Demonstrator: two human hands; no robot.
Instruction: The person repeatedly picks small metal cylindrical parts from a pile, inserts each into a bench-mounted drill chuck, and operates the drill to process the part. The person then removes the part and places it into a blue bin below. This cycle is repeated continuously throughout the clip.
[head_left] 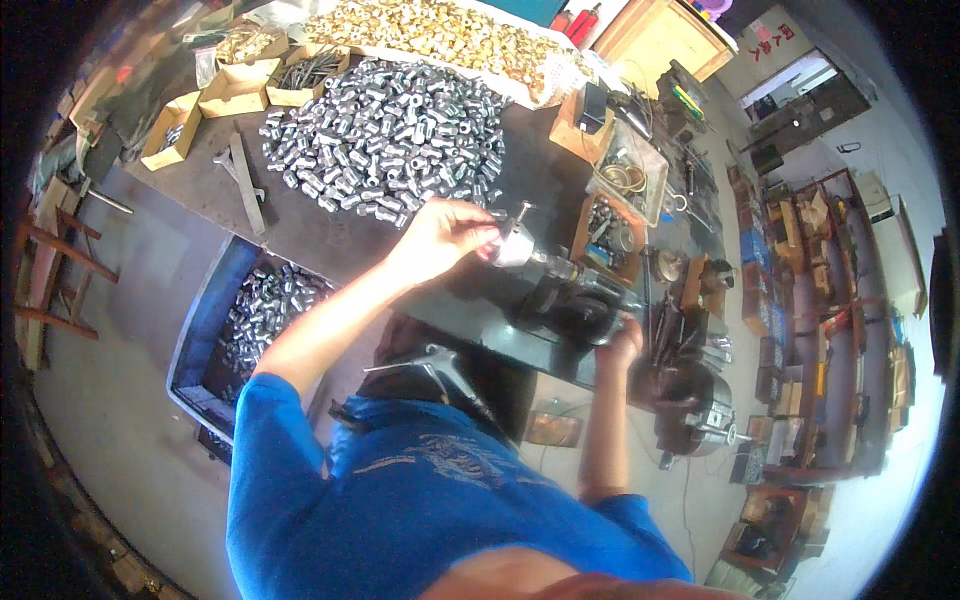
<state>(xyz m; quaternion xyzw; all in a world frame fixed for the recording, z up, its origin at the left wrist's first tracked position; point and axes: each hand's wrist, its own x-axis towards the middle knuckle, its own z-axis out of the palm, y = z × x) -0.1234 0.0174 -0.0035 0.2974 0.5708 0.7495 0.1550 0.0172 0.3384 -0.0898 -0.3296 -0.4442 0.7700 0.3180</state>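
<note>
A small bench machine with a silver chuck [515,246] and a dark wheel-shaped body [582,318] stands at the bench's front edge. My left hand [440,240] is at the chuck's left end, thumb and fingers pinched together; whatever they hold is hidden. A chuck key [524,210] sticks up from the chuck. My right hand [622,340] is closed at the right side of the machine body, and its fingers mostly hide what they grip. Beyond my left hand lies a big heap of silver metal fittings [390,135] on the dark bench [300,235].
At the left below the bench, a blue crate [200,345] holds more fittings. Brass-coloured parts [440,40] lie behind the heap. Cardboard boxes [235,90], a flat metal bar [246,185] and a wooden parts tray [610,240] are on the bench. Loaded shelves [820,330] line the right wall.
</note>
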